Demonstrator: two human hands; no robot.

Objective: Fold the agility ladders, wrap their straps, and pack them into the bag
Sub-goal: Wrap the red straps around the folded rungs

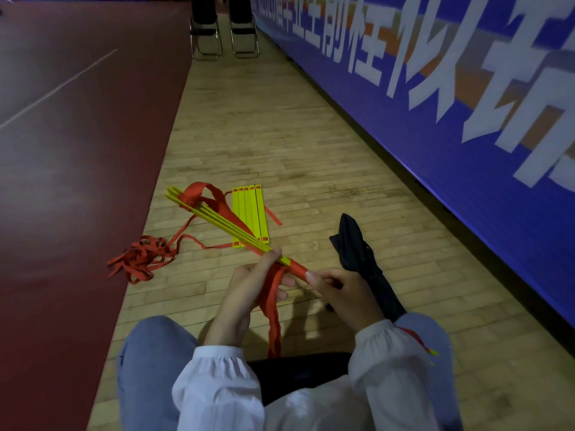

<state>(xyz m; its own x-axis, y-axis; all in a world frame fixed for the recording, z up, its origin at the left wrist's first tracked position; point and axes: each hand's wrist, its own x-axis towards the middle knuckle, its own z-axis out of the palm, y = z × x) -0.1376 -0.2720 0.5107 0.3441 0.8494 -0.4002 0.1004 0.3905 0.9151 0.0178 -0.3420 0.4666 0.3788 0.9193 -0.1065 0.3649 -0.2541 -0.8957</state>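
Yellow rungs (224,225) are pointing up-left from both hands, above the floor; right hand (342,290) is pinching their wrapped near end, left hand (245,290) gripping rungs and strap (273,306); bag (357,253) lying nearest the right.

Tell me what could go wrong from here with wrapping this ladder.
1. The strap tangle on the floor seems to lead up to the held rung bundle. Pulling it in as it lies may tighten it into knots.
2. Only the near end, gripped between the left hand and right hand, is wrapped. The far rung ends look slightly splayed, so rungs might slide out of line.
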